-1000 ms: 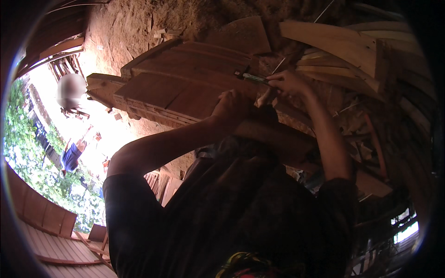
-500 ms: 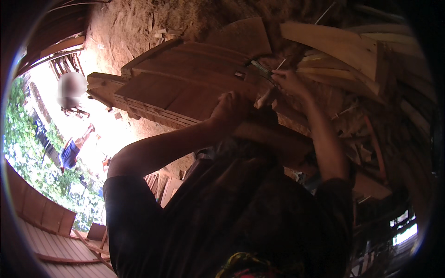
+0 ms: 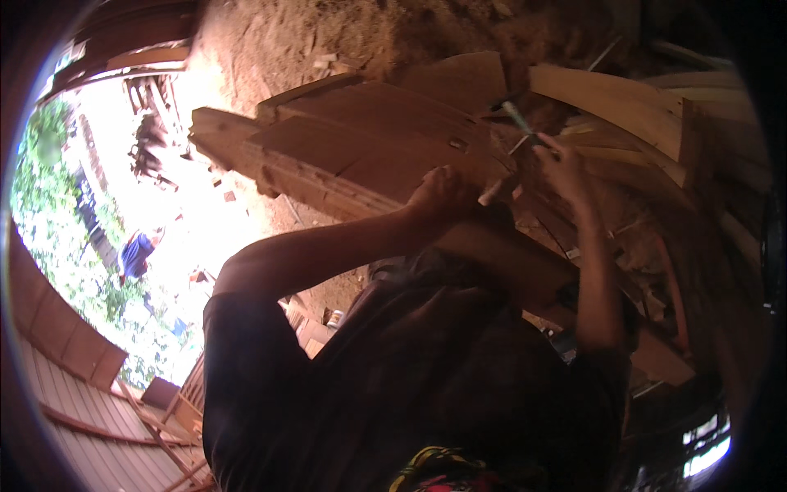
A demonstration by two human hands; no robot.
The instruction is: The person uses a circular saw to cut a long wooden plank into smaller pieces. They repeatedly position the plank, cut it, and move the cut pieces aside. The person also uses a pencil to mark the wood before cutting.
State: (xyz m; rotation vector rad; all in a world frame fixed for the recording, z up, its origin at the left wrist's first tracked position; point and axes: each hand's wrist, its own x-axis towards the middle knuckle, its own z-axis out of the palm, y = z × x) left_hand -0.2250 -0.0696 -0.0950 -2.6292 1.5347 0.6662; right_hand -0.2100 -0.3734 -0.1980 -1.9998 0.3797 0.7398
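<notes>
One carved wooden panel [image 3: 361,148], set up before you on stacked timber: likely heavy, stiff, hard-edged. Your left hand [image 3: 443,193], fingers curled, braces its near edge. Your right hand [image 3: 561,160] pinches a slim tool [image 3: 518,121]; grip panel by edges.

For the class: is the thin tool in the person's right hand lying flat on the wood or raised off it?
Raised. The tool slants up from the right hand, above the wood.

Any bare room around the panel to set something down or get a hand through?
Bare patch: dirt floor above and left of the wooden panel. Crowded: stacked planks on the far side, where the right hand holds a thin tool; left hand presses the panel's edge.
</notes>
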